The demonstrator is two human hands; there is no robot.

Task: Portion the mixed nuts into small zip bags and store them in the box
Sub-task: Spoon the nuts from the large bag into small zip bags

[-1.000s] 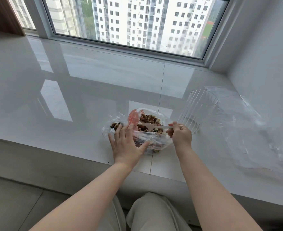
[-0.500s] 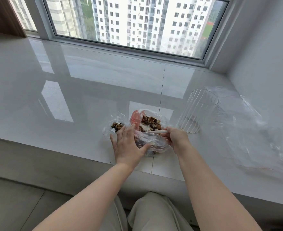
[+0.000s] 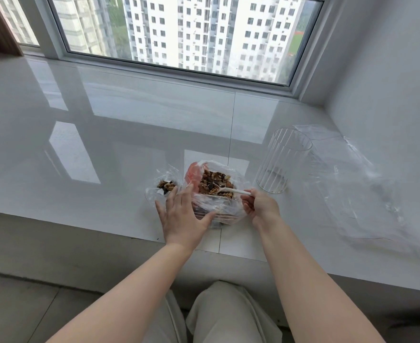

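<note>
A clear plastic bag of mixed nuts sits in a container near the sill's front edge, with a pink patch on its left side. My left hand rests flat against the bag's left front, fingers straight. My right hand grips the handle of a white plastic spoon, whose bowl lies among the nuts. A small clear bag holding a few nuts lies just left of the big bag, touching my left fingertips.
A clear ribbed cylindrical box stands upright to the right. Crumpled clear plastic film spreads beyond it toward the right wall. The glossy white sill runs to a window at the back; its front edge drops to the floor.
My right hand has dipped toward the bag and come back slightly right, with the spoon's bowl now lying in the nuts. My left hand stays on the bag.
</note>
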